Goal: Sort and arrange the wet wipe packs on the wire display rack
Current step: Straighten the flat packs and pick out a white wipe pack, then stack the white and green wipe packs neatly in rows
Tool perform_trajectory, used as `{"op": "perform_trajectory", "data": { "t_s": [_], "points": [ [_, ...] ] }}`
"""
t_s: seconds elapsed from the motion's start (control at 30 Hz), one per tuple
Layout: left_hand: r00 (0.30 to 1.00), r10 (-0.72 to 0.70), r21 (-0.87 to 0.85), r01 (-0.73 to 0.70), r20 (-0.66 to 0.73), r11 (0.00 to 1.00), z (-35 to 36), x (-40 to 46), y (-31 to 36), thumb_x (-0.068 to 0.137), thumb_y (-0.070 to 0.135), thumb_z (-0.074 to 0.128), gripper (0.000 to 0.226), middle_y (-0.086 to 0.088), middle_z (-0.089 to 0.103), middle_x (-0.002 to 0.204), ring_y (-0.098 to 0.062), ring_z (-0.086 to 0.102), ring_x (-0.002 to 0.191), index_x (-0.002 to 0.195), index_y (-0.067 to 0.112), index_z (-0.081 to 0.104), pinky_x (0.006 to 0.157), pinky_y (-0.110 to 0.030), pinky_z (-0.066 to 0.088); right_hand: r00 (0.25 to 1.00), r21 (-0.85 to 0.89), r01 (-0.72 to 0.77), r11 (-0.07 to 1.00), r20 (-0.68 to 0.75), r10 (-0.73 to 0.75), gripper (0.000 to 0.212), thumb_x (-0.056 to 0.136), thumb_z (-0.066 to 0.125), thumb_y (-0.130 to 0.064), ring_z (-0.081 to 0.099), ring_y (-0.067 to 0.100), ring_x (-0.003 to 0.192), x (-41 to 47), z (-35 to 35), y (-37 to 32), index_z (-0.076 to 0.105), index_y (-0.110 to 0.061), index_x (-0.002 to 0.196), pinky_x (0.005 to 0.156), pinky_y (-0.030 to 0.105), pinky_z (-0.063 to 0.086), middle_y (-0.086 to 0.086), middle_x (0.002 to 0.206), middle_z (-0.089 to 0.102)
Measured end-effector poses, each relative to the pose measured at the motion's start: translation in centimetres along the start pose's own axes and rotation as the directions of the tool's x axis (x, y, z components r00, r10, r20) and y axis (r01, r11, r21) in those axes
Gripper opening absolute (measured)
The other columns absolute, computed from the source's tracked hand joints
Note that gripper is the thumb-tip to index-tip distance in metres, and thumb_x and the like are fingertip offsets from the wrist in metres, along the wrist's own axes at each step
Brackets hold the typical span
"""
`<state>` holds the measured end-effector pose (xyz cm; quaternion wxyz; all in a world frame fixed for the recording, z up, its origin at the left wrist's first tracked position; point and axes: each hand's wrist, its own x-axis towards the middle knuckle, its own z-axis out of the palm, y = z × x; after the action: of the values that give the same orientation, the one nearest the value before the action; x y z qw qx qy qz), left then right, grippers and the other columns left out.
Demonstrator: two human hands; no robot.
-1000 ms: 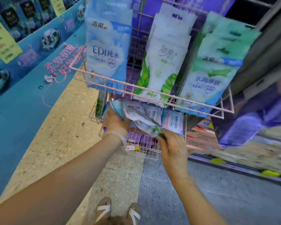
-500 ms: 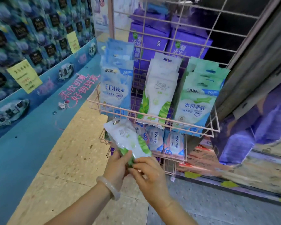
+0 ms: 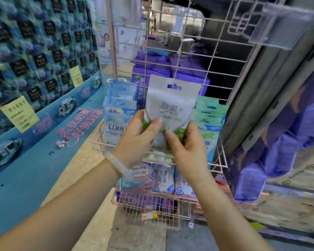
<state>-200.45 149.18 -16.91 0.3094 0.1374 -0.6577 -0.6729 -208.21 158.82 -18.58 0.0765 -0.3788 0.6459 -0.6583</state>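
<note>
Before the wire rack (image 3: 203,57), both hands grip a white pack (image 3: 170,105).

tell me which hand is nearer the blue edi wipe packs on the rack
Left. The left hand overlaps the blue EDI packs; the right hand grips the white pack further right.

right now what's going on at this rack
A person is sorting wet wipe packs on a pink wire rack. Both hands, left hand and right hand, hold a white pack with green leaves upright in front of the upper basket's middle row, between the blue packs and green packs.
</note>
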Motion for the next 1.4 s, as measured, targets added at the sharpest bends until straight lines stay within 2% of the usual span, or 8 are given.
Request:
{"op": "perform_trajectory", "data": {
  "t_s": [0.13,0.33,0.43,0.53,0.87,1.1,1.27,1.4],
  "points": [
    [0.984,-0.145,0.428,0.174,-0.100,0.887,0.4,3.2,-2.9,0.091,0.019,0.055,0.019,-0.007,0.064,0.117,-0.025,0.058,0.114,0.107,0.010,0.059,0.100,-0.036,0.046,0.968,-0.322,-0.238,0.916,-0.001,0.251,0.018,0.089,0.056,-0.019,0.057,0.016,0.086,1.8,0.3,1.3,0.046,-0.013,0.104,0.071,0.025,0.048,-0.008,0.084,0.055],
    [0.949,-0.295,0.206,0.312,-0.109,0.927,-0.3,4.8,-4.7,0.064,0.014,0.075,0.068,-0.006,0.067,0.114,-0.020,0.064,0.104,0.127,0.005,0.049,0.098,-0.038,0.048,0.836,-0.009,-0.548,0.837,0.019,0.548,0.058,0.080,0.061,-0.048,0.058,0.015,0.094,2.5,1.0,1.7,0.043,-0.009,0.118,0.074,0.028,0.047,-0.002,0.107,0.058],
    [0.903,-0.420,0.116,0.429,-0.093,0.896,-0.4,6.5,-4.5,0.060,0.013,0.078,0.070,-0.010,0.067,0.117,-0.026,0.063,0.109,0.125,0.006,0.052,0.101,-0.043,0.047,0.754,0.029,-0.656,0.754,-0.037,0.656,0.077,0.076,0.060,-0.058,0.049,0.006,0.072,4.3,1.6,1.4,0.037,-0.011,0.132,0.064,0.024,0.043,-0.005,0.100,0.051],
    [0.895,-0.445,0.155,0.437,0.018,0.886,0.1,7.1,-5.0,0.068,-0.005,0.071,0.064,-0.013,0.064,0.123,-0.025,0.060,0.113,0.128,0.004,0.051,0.103,-0.040,0.045,0.729,0.123,-0.670,0.732,-0.075,0.680,0.066,0.077,0.065,-0.051,0.053,0.011,0.081,5.7,2.3,1.9,0.050,-0.009,0.125,0.074,0.023,0.045,-0.001,0.106,0.060],
    [0.957,-0.281,0.026,0.283,-0.079,0.959,0.6,7.7,-6.0,0.086,-0.001,0.059,0.040,-0.013,0.060,0.122,-0.015,0.062,0.098,0.121,0.012,0.046,0.083,-0.026,0.055,0.849,0.098,-0.459,0.883,-0.245,0.469,0.064,0.069,0.075,-0.043,0.063,0.018,0.102,6.6,4.2,3.9,0.053,-0.014,0.121,0.095,0.039,0.050,0.004,0.114,0.066],
    [0.948,-0.293,0.320,0.317,-0.123,0.893,0.3,6.2,-4.6,0.083,0.017,0.066,0.098,-0.011,0.037,0.150,-0.025,0.040,0.134,0.150,0.014,-0.006,0.112,-0.043,0.034,0.876,-0.016,-0.461,0.887,-0.168,0.452,0.083,0.082,0.061,-0.044,0.045,0.009,0.120,5.2,3.7,3.4,0.019,-0.007,0.143,0.103,0.025,0.034,0.005,0.141,0.045],
    [0.985,0.140,0.221,-0.114,-0.105,0.969,-1.8,0.2,-3.1,0.076,0.011,0.067,0.060,0.022,0.055,0.126,0.008,0.050,0.119,0.127,0.034,0.046,0.101,-0.014,0.040,0.980,-0.087,-0.152,0.985,-0.143,0.139,0.068,0.083,0.053,-0.052,0.036,0.006,0.134,-0.4,2.8,0.5,0.029,-0.026,0.141,0.109,0.024,0.031,-0.009,0.146,0.039],
    [0.851,0.138,0.196,-0.043,-0.506,0.980,-8.1,-4.2,-6.9,0.081,0.015,0.066,0.019,0.004,0.070,0.100,-0.007,0.066,0.093,0.088,0.033,0.065,0.079,-0.013,0.048,0.991,-0.063,-0.125,0.990,0.028,0.127,0.012,0.083,0.056,-0.038,0.064,0.000,0.085,-6.6,2.5,3.1,0.064,-0.037,0.091,0.074,0.013,0.048,-0.012,0.090,0.070]
  ]
}}
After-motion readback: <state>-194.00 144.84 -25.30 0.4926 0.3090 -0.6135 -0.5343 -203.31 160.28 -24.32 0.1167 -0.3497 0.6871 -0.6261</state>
